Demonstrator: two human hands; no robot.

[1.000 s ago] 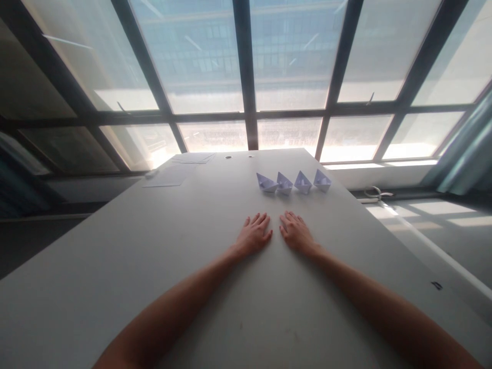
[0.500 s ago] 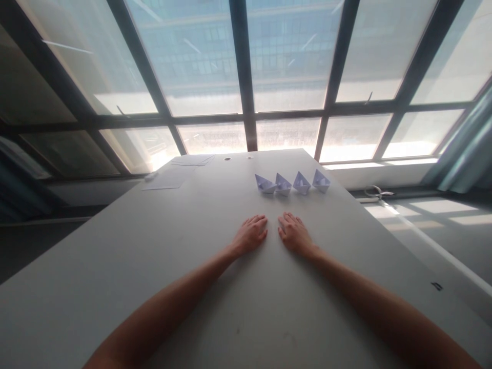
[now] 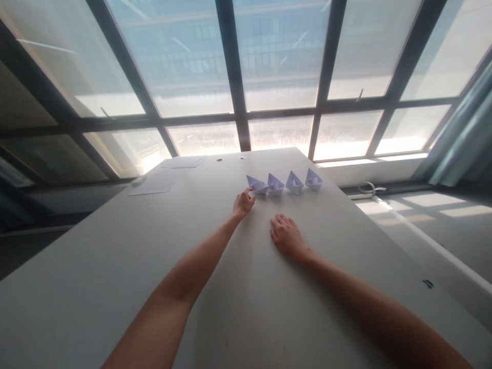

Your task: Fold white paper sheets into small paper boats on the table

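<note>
Several white folded paper boats stand in a row across the table. My left hand is at the near left side of the leftmost paper boat. Its thumb and index finger are apart and close to the boat; whether they touch it I cannot tell, and the other fingers are partly hidden. To the right stand a second boat, a third boat and the rightmost boat. My right hand lies flat on the tabletop, nearer to me than the row, fingers stretched out and holding nothing.
White paper sheets lie at the far left of the white table. Two round holes pierce its far edge. Beyond it rise large windows with dark frames. A coiled white cable is off the table's right side.
My left hand has lifted from beside my right hand and reached forward to the leftmost boat. My right hand stays flat on the table. The whole view has shifted slightly.
</note>
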